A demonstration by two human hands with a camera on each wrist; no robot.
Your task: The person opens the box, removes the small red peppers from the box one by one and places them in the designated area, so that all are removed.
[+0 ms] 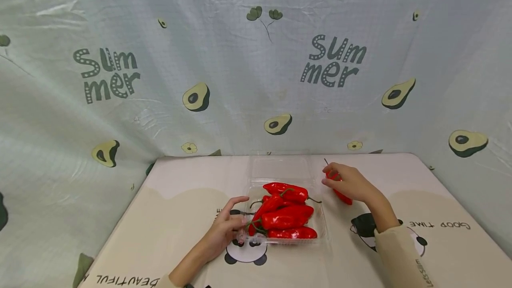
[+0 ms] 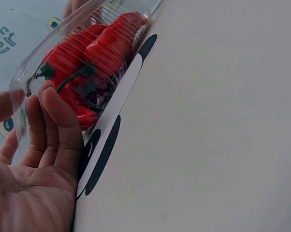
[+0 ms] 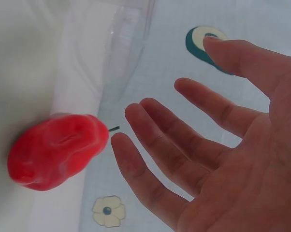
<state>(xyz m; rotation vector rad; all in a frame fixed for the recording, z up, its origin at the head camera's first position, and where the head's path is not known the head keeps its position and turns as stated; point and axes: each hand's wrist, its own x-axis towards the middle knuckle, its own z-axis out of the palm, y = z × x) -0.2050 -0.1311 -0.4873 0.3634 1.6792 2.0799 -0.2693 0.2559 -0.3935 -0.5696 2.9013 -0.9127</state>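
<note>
A clear plastic clamshell box (image 1: 325, 230) holds several red peppers (image 1: 286, 218) with green stems, piled loosely. At its left end is my left hand (image 1: 224, 230), fingers spread and gently bent. The left wrist view shows the fingertips (image 2: 56, 104) right at the box's end wall, outside the peppers. To the right of the box, one more red pepper (image 3: 58, 151) lies on the tabletop, its thin stem pointing away. My right hand (image 1: 348, 182) hovers over that pepper; in the right wrist view its fingers are spread, with a gap between them and the pepper.
The box's transparent lid (image 1: 280, 170) is folded back toward the rear of the table. A pale cloth with panda prints and lettering covers the table (image 1: 176, 217). Behind the table hangs a curtain (image 1: 232, 132) printed with avocados.
</note>
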